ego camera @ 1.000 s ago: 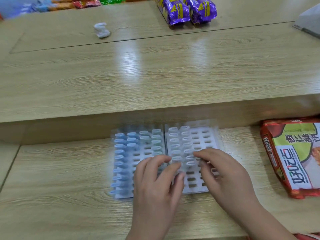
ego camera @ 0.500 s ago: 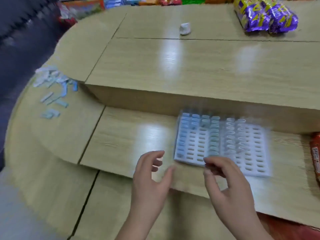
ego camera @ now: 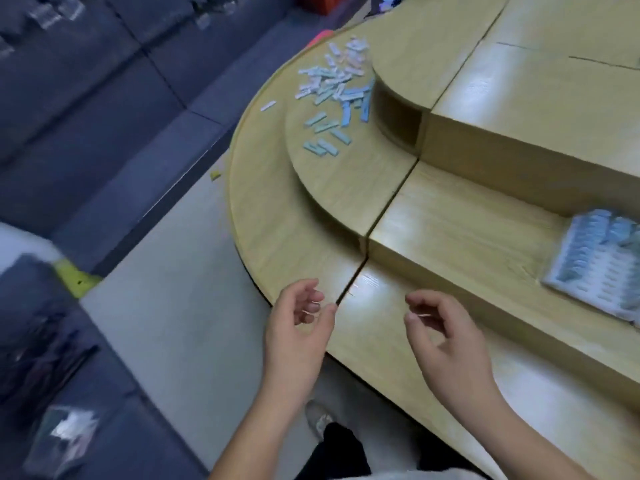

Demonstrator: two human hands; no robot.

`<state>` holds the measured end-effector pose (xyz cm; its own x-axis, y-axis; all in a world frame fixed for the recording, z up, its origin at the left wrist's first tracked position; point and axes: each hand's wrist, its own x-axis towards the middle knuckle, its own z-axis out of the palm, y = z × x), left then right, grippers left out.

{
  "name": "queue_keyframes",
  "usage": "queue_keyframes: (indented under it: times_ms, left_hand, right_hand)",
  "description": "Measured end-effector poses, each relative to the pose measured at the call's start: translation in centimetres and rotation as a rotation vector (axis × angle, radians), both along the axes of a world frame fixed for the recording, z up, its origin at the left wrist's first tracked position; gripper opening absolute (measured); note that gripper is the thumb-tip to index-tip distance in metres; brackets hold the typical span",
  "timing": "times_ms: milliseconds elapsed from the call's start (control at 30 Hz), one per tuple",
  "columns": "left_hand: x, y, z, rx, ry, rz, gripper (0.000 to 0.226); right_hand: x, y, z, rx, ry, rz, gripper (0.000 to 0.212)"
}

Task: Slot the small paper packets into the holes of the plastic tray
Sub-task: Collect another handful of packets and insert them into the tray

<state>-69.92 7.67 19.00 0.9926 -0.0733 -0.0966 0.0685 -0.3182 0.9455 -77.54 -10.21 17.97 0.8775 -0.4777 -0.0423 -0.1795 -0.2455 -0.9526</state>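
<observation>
A pile of small paper packets [ego camera: 334, 84], pale blue, green and white, lies loose on the rounded middle step of the wooden counter, far ahead. At the right edge sits the plastic tray [ego camera: 597, 268], partly cut off, with several packets standing in its far rows. My left hand [ego camera: 299, 327] hovers at the counter's near edge, fingers curled but apart, holding nothing. To its right, my right hand [ego camera: 446, 337] is held the same way over the lowest step, also empty. Both hands are well away from the tray and the pile.
The wooden counter [ego camera: 450, 244] rises in three curved steps toward the right. One stray white packet [ego camera: 267, 106] lies near the outer rim. To the left is grey floor and a dark sofa [ego camera: 86, 98]. A shoe [ego camera: 317, 419] shows below the hands.
The view has swung far left, so the tray went from centre to the right edge and the packet pile came into view. Both hands left the tray and are now empty in the air.
</observation>
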Motion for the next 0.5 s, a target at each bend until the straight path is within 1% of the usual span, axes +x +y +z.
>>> queue_keyframes:
  times_ms: [167,233,367,500]
  left_hand:
    - [3.6,12.1,1.3,0.024,-0.039,0.079,0.036]
    - [4.5,15.8,1.7,0.036,-0.058,0.113,0.037]
    - [5.7,21.2,0.6,0.078,-0.055,0.193,0.033]
    - [8.1,24.7,0.1,0.093,-0.055,0.263,0.028]
  right_hand:
    - [5.4,10.4,0.5,0.036,-0.004,0.081,0.024]
    - [7.5,13.5,1.0,0.036,-0.008,0.123,0.024]
    - [11.6,17.7,0.8,0.029,-0.005,0.23,0.03]
    - [15.8,20.4,0.3,0.002,0.015,0.275,0.028]
